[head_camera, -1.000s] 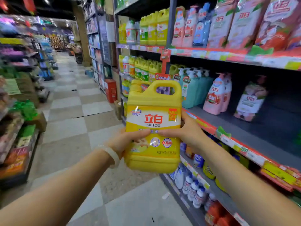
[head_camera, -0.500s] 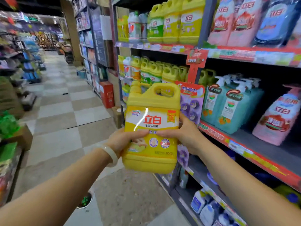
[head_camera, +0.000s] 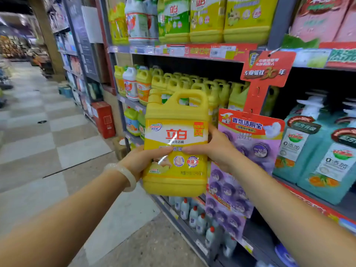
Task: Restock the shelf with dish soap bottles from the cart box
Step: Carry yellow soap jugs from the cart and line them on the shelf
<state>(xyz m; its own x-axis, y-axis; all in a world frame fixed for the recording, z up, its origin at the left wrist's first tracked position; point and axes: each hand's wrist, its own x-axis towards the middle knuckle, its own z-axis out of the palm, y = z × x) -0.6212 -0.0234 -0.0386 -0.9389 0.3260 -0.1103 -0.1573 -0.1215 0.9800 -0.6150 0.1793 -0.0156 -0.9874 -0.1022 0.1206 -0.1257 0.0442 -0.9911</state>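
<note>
You held the yellow dish soap bottle [head_camera: 176, 143] upright in the air between both hands, in front of the shelf [head_camera: 192, 52] at the right of the aisle. Your left hand [head_camera: 143, 160] gripped the bottle's left side, thumb laid across the lower label; your right hand [head_camera: 213, 149] gripped its right side, thumb meeting the label from the other edge. The bottle's handle and cap rose above both grips, and its base hung below them. Behind it stood a row of yellow-green bottles [head_camera: 192, 85] on the middle tier. A white bangle [head_camera: 125, 175] circled your left wrist. A hanging purple strip pack [head_camera: 244, 151] lay just right of the bottle.
</note>
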